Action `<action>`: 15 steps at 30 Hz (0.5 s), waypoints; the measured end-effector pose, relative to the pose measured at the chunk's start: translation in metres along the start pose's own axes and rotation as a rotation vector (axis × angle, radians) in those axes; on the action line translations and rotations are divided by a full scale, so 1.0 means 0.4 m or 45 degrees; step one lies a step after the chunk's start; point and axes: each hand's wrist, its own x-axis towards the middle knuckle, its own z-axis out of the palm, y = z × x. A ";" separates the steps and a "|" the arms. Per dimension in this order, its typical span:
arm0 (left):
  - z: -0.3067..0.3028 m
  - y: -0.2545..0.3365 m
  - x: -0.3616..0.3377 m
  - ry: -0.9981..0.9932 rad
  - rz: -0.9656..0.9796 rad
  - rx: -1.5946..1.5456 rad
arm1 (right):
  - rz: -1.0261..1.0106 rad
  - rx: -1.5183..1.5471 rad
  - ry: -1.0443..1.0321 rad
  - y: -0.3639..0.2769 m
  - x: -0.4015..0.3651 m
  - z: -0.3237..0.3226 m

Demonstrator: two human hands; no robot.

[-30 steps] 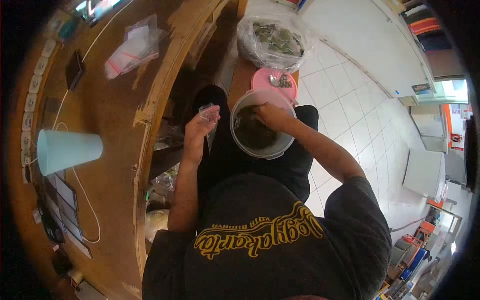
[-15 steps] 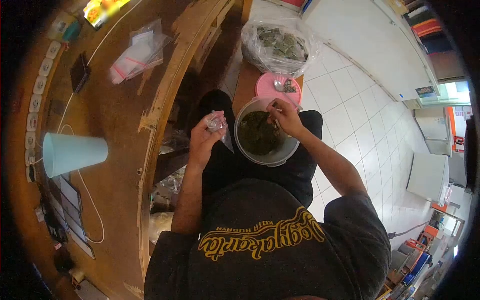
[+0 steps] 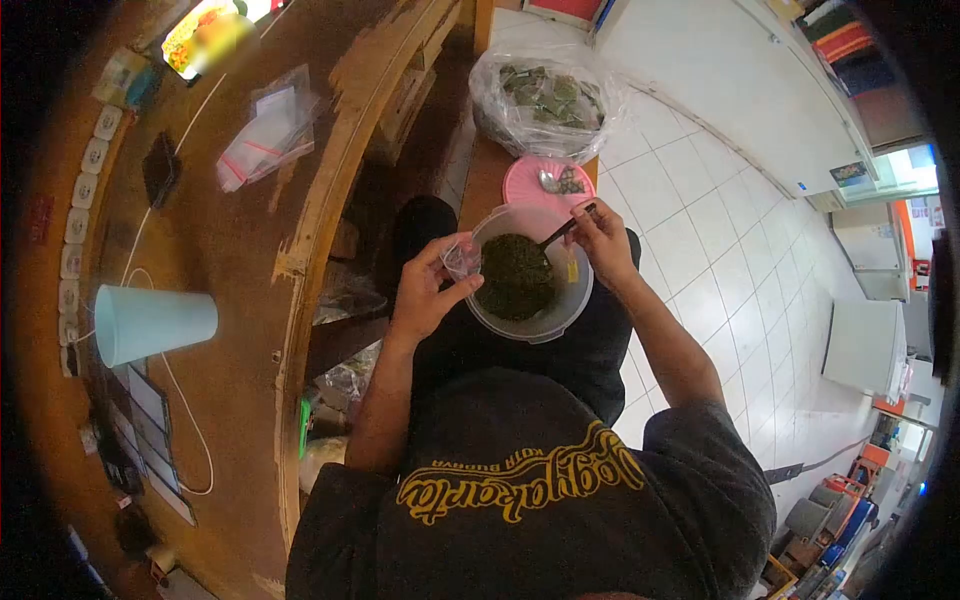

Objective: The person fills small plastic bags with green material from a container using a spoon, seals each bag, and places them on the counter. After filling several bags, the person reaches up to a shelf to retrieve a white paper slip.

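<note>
A small clear plastic bag (image 3: 461,257) is in the fingers of my left hand (image 3: 425,295), at the left rim of a whitish plastic tub (image 3: 545,328). Dark green crumbled leaves (image 3: 515,280) fill the bottom of the tub, which sits at my lap. My right hand (image 3: 605,247) is closed on a dark-handled spoon (image 3: 558,235) above the tub's right side; the spoon's tip reaches the leaves. Just beyond the tub lies a pink ribbed lid (image 3: 522,185), bearing a metal spoon (image 3: 548,181) and a small patterned packet (image 3: 570,181).
A large clear bag of green leafy pieces (image 3: 550,95) stands on a wooden bench (image 3: 480,185). On the wooden table (image 3: 240,330) at left are a light blue cup (image 3: 160,325), plastic bags (image 3: 268,135) and a lit screen (image 3: 210,35). White floor tiles (image 3: 690,230) lie to the right.
My left hand has moved right with the plastic bag, to the tub's rim. My right hand has shifted slightly right and down, and the spoon's dark handle now shows clearly.
</note>
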 end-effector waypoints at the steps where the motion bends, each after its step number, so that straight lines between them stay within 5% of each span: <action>1: 0.005 0.002 0.001 -0.010 0.006 0.024 | -0.006 0.001 -0.001 -0.004 -0.001 -0.001; 6: 0.025 0.005 0.011 -0.036 0.048 0.256 | -0.057 0.109 0.041 -0.054 -0.016 0.005; 10: 0.079 -0.008 0.040 0.014 0.236 0.917 | 0.022 0.090 0.140 -0.151 -0.038 0.021; 15: 0.182 -0.044 0.069 0.087 0.303 0.918 | -0.503 -0.624 0.231 -0.185 -0.092 0.092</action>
